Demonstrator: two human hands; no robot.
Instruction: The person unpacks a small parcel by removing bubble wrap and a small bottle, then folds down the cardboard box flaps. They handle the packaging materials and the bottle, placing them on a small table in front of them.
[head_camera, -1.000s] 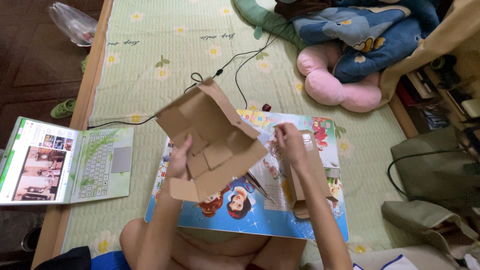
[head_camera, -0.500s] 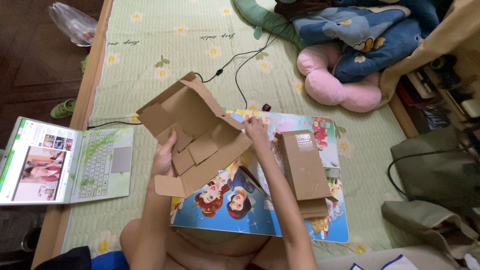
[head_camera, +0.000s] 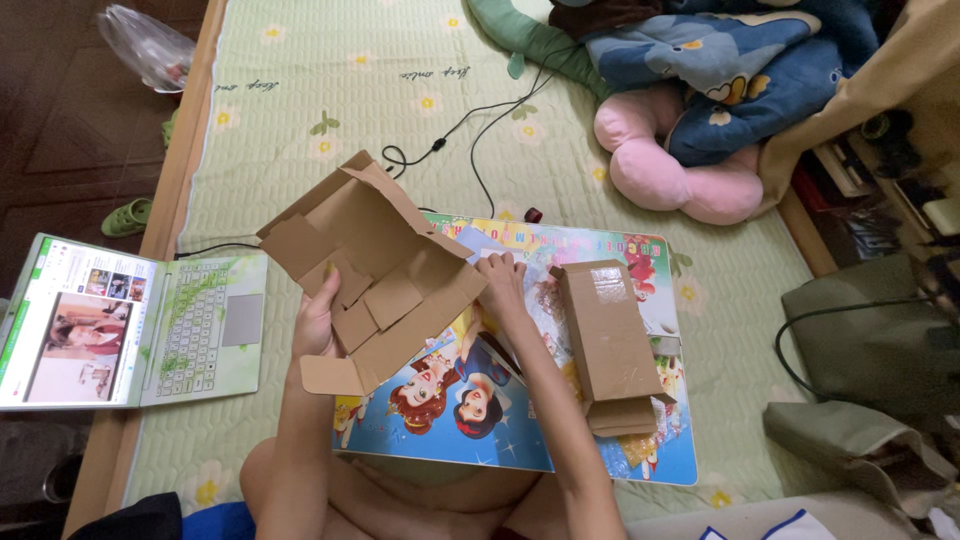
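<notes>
Currently an unfolded cardboard blank (head_camera: 375, 270), flaps still loose and no walls locked, is held tilted above the left half of a colourful picture desk (head_camera: 520, 420). The left hand (head_camera: 318, 322) is closed on its lower edge, thumb over the inner face; the right hand (head_camera: 503, 283) is pressed to its right edge, though whether those fingers are pinched on it cannot be told. A finished, taped cardboard box (head_camera: 605, 335) lies at the desk's right edge, so one box appears done and this one barely begun. An open laptop (head_camera: 130, 320) sits at the bed's left edge.
</notes>
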